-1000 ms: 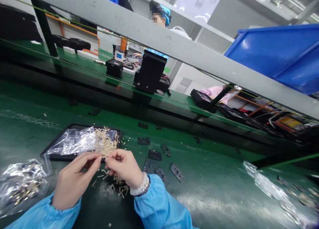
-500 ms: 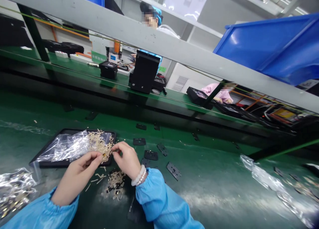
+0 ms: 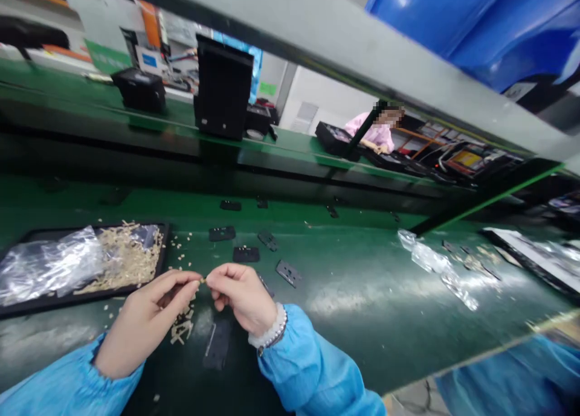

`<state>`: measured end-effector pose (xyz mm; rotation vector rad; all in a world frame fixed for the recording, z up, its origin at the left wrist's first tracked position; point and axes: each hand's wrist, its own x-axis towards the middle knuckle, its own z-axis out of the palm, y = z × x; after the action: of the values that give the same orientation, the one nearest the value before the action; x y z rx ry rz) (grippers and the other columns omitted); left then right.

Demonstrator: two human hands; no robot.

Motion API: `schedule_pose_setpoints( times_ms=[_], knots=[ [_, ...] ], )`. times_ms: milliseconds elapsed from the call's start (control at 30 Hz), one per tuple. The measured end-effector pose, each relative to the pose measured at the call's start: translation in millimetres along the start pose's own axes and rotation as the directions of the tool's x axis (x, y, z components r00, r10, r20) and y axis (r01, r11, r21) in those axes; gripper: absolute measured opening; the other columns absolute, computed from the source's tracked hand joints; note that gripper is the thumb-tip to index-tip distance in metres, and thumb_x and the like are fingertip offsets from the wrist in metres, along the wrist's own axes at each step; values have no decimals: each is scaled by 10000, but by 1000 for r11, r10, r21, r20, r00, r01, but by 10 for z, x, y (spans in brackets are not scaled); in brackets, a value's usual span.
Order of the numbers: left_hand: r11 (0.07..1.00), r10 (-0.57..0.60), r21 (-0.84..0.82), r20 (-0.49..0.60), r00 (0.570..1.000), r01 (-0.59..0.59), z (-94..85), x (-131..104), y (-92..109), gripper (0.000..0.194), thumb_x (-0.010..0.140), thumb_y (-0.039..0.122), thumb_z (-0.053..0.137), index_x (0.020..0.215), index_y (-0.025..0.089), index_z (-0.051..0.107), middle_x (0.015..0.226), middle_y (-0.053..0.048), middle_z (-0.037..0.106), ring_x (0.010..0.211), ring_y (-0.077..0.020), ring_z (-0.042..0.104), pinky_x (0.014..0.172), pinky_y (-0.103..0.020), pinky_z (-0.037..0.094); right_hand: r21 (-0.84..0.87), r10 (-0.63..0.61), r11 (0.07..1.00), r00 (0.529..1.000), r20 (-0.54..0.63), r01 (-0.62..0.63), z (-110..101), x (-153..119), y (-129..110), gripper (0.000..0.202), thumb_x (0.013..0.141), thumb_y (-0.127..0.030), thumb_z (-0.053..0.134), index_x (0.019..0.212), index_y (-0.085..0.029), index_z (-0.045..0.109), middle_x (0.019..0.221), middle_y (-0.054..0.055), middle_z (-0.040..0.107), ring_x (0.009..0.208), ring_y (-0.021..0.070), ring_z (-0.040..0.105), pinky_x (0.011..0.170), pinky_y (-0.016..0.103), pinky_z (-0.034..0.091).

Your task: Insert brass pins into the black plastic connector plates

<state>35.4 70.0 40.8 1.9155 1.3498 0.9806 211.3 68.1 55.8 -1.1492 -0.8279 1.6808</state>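
Observation:
Thumb and forefinger of my left hand [image 3: 147, 319] pinch a small gold-coloured piece [image 3: 203, 280], too tiny to make out in detail. My right hand [image 3: 244, 298], with a pale beaded bracelet at the wrist, pinches at the other side of the same piece. Both hands hover over the green table, fingertips almost meeting. Below them lies a small heap of beige strips [image 3: 182, 330], partly hidden by my left hand. A dark flat plate [image 3: 217, 343] lies in front of my right wrist. Left of my hands stands a black tray [image 3: 165, 238] with clear plastic bags [image 3: 58, 262] and many beige strips [image 3: 131, 253].
Several black plates with holes, one a slotted plate [image 3: 289, 273], are scattered beyond my right hand. Farther right lies a crumpled clear bag [image 3: 437, 268]. A grey shelf beam [image 3: 317, 48] crosses above the table. A person in pink [image 3: 374, 132] works across the bench.
The view has swung right, and the tray now sits farther left. My hands have left the tray's edge and come together over the table, right fingers now closed at the gold-coloured piece.

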Motion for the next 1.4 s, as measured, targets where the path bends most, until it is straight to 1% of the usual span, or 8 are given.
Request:
schedule_pose_setpoints(
  times_ms=[67, 167, 267, 567, 700, 867, 1100, 1400],
  knots=[
    [973, 182, 137, 56, 982, -188, 146, -188, -65, 365, 876, 533, 568, 1099, 285, 717, 963, -28, 785, 748, -217, 723, 604, -265, 547, 28, -56, 998, 996, -73, 58, -120, -133, 17, 306, 604, -405, 837, 628, -172, 639, 501, -78, 539, 437, 54, 437, 464, 208, 319],
    [773, 497, 295, 270, 825, -562, 389, -484, -235, 576, 789, 517, 700, 1306, 276, 620, 1228, -71, 733, 1049, -312, 695, 852, -368, 554, 47, -129, 989, 979, -156, 138, -274, -341, 44, 229, 646, -335, 802, 609, -171, 646, 503, -70, 542, 451, 62, 439, 500, 223, 324],
    [710, 502, 331, 381, 776, -622, 565, -626, -421, 638, 766, 360, 744, 1365, 237, 560, 1258, -87, 716, 1095, -303, 679, 924, -376, 540, 61, -148, 984, 964, -219, 165, -362, -503, 114, 219, 653, -318, 802, 595, -172, 649, 535, -58, 553, 493, 72, 442, 533, 230, 339],
    [855, 516, 0, 105, 850, -519, 437, -567, -410, 188, 904, 330, 622, 1050, 335, 741, 991, 29, 805, 827, -154, 756, 820, -185, 551, 240, 18, 970, 981, -193, 30, -355, -683, 512, 344, 555, -381, 918, 600, -154, 663, 605, 4, 653, 620, 130, 582, 686, 276, 457],
    [921, 41, -385, -61, 997, -61, 317, -651, -114, 201, 892, 432, 610, 885, 346, 792, 915, -31, 785, 877, -205, 710, 864, -232, 516, 498, 6, 865, 992, -125, 58, -75, -698, 525, 340, 562, -370, 927, 590, -170, 653, 567, -18, 620, 556, 114, 571, 613, 249, 460],
    [431, -482, -799, 191, 855, 421, 206, -617, 188, 360, 596, 517, 869, 785, 267, 691, 761, -7, 634, 691, -165, 577, 580, -234, 495, 565, -71, 823, 997, 14, 51, 307, -677, 447, 379, 551, -409, 930, 575, -177, 632, 577, -22, 609, 492, 88, 523, 547, 231, 455],
    [-388, -434, -849, 512, 741, 360, -15, -451, 213, 448, 554, 87, 905, 764, 227, 536, 611, 100, 483, 546, -61, 503, 584, -188, 502, 182, -46, 982, 998, 32, 39, 425, -592, 588, 393, 619, -461, 860, 595, -183, 583, 378, -85, 468, 354, 61, 410, 428, 191, 368],
    [-330, -397, -852, 515, 759, 406, -37, -475, 203, 499, 591, 142, 909, 787, 228, 458, 612, 110, 466, 525, -54, 479, 547, -217, 452, 26, 23, 999, 1000, -6, -22, 597, -548, 605, 244, 631, -349, 755, 569, -188, 582, 377, -87, 460, 350, 50, 360, 402, 195, 251]
  ],
)
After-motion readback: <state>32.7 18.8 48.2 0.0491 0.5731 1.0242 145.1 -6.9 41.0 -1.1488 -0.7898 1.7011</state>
